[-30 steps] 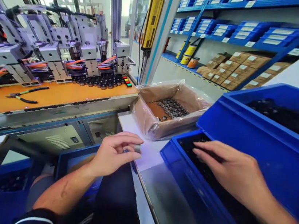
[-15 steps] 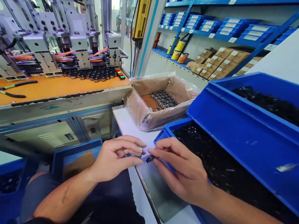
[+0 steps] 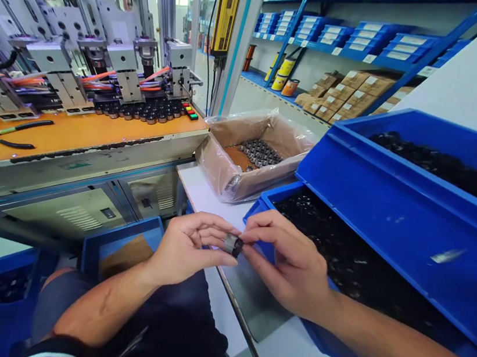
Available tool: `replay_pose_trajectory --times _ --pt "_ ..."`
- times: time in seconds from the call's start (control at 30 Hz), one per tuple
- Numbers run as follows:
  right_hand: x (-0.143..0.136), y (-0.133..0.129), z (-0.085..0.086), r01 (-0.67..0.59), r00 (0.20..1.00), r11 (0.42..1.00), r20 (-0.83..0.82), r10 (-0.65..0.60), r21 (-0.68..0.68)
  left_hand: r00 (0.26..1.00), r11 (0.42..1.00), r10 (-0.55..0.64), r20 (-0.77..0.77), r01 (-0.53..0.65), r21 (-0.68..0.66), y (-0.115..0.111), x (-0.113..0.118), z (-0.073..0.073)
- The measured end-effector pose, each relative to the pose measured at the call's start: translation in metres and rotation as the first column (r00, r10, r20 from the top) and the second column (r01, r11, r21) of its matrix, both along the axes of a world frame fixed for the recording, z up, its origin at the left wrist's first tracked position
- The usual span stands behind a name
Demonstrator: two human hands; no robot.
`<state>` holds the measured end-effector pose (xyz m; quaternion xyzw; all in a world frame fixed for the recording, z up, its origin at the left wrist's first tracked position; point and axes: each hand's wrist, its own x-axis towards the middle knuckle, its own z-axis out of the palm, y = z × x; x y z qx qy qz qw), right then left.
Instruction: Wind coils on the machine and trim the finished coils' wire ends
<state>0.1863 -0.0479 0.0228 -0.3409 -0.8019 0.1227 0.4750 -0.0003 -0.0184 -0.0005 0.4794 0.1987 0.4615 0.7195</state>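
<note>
Between thumb and fingers, my left hand holds a small silvery metal ring. A black part sits against the ring's right side, and the fingertips of my right hand pinch it there. Both hands meet above the edge of the white table. Behind my right hand, a blue bin holds many black parts. A plastic-lined carton beyond the hands contains rows of small metal parts.
A second blue bin rests tilted over the first. At the left, a machine stands on an orange bench with pliers and several dark round parts. Another blue bin is low beside my leg.
The black part in my right hand has come up against the metal ring in my left hand. The ring has turned and shows more of its side. The view has shifted slightly.
</note>
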Motion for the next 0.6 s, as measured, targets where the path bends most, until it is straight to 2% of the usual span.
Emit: replay_pose_trajectory --times 0.17,0.3,0.47,0.6 --pt "-0.0013 -0.0011 0.0030 0.016 0.999 0.997 0.042 -0.020 0.080 0.997 0.998 -0.024 -0.068 0.020 -0.064 -0.0003 0.0016 0.0028" --pt "0.0004 -0.0009 0.0021 -0.047 0.992 0.987 0.122 0.029 0.151 0.995 0.996 0.031 -0.098 -0.039 -0.086 0.0005 -0.0004 0.0022" --pt "0.0027 0.0002 -0.0032 -0.018 0.977 0.960 0.211 -0.043 0.279 0.998 0.993 0.000 -0.066 -0.008 -0.118 0.0001 -0.0025 0.0017" --pt "0.0026 0.0022 -0.0042 -0.017 0.975 0.959 0.216 -0.046 0.284 0.999 0.993 -0.022 -0.034 0.018 -0.121 0.0001 -0.0026 0.0014"
